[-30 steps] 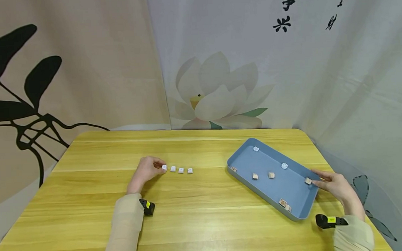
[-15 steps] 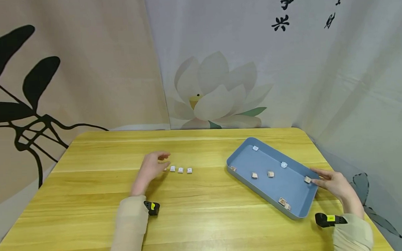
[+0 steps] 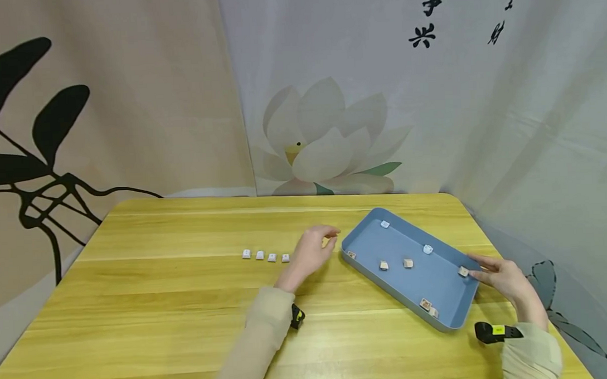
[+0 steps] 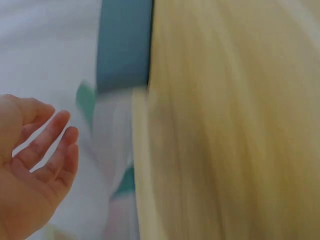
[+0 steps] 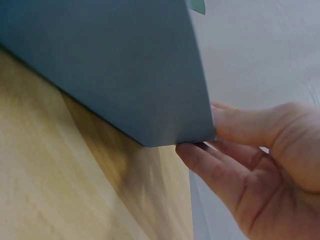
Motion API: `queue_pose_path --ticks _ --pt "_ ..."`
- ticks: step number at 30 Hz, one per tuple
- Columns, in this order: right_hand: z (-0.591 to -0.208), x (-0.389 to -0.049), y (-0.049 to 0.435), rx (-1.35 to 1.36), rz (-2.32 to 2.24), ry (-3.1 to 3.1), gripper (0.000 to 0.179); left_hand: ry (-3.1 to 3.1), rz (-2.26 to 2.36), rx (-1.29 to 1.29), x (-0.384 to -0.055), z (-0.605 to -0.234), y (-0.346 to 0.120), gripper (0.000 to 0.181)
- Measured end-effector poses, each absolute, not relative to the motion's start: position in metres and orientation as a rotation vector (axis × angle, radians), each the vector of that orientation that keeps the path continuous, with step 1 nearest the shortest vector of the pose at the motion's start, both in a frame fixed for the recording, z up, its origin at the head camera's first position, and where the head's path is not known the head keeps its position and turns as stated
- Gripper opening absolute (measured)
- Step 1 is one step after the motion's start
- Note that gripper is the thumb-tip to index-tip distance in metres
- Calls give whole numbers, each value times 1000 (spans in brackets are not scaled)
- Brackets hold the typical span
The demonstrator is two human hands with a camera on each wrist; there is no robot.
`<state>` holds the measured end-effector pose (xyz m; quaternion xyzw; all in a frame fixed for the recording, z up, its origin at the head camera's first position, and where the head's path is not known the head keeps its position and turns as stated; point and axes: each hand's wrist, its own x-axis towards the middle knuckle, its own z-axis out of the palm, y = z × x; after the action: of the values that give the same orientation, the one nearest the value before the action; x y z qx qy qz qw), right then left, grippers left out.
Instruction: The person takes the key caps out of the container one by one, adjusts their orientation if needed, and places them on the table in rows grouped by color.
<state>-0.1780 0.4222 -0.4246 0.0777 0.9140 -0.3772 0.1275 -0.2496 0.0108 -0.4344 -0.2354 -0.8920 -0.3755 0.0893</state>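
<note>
Pinching the blue tray [image 3: 439, 282] at three o'clock, the right hand [image 3: 507, 280] holds its edge while the empty left hand [image 3: 312, 251], loosely bent, hovers off its nine o'clock corner, with four keycaps [image 3: 260, 255] apparently already lined up on the worktop [image 3: 187, 305] and eight others [image 3: 408, 263] seemingly left inside.

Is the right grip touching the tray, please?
Touching. In the right wrist view, the right grip holds the tray, with fingers against its edge.

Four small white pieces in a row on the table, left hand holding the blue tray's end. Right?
Wrong hand: the right hand holds the blue tray's end, as the right wrist view shows. Four small white pieces in a row on the table is correct.
</note>
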Motion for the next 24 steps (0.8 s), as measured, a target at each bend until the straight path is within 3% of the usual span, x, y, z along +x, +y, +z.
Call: queue_pose_path --ticks 10,24 --pt "-426 -176 424 144 -1045 2704 64 -2681 -992 -947 -245 -436 92 24" --pt "-433 -174 428 161 -1110 2699 64 -2715 -911 -1051 -239 -435 134 25"
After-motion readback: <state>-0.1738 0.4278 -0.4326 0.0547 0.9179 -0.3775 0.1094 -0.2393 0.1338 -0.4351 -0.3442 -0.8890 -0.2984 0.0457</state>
